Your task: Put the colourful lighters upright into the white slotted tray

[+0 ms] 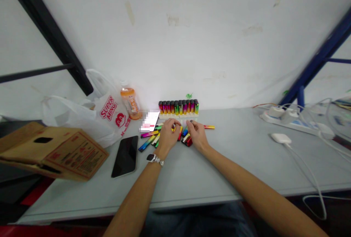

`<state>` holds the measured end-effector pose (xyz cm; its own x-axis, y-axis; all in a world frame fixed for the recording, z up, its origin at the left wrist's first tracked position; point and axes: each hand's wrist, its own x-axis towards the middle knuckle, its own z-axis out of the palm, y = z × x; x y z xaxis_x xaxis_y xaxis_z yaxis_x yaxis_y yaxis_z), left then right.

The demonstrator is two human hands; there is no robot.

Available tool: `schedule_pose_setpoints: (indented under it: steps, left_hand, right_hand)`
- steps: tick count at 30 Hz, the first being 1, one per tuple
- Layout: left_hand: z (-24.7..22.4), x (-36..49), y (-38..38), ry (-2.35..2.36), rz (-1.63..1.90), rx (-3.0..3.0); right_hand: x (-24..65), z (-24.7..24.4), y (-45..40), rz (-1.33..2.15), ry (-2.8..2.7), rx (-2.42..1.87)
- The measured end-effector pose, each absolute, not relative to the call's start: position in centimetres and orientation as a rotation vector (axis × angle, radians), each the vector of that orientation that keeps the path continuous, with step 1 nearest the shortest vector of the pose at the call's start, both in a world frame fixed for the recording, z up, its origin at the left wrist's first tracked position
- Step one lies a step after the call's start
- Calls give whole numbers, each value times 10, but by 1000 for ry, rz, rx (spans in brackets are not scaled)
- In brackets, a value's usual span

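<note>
My left hand [169, 133], with a watch on its wrist, is over a loose pile of coloured lighters [148, 142]. Its fingers are curled, and what they hold, if anything, is too small to make out. My right hand [196, 134] is beside it at the pile's right side, thumb and fingers pinched together near a small dark tip. Behind both hands, several upright lighters [178, 108] with black tops stand in rows in a pale holder [165, 116] against the wall. One yellow-orange lighter [210, 127] lies to the right of my right hand.
At the left are a cardboard box [74, 149], a white plastic bag [102, 116], an orange drink bottle [130, 101], a black phone [125, 156] and a white card [151, 120]. A power strip [296, 123] and a white charger [281, 138] with cables lie at the right.
</note>
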<state>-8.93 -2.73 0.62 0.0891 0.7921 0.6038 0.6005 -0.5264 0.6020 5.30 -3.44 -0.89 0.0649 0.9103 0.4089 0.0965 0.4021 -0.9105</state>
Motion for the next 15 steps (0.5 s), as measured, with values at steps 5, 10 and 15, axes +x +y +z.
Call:
schedule_pose_setpoints:
  steps: [5, 10, 15]
  left_hand:
    - [5, -89, -27, 1409, 1402, 2172]
    - [5, -89, -27, 1415, 1401, 2187]
    - [5, -89, -27, 1402, 1404, 2179]
  right_hand:
    - [52, -12, -30, 764, -1361, -1054]
    - [51, -14, -30, 747, -1384, -1062]
    - [50, -14, -30, 855, -1383, -973]
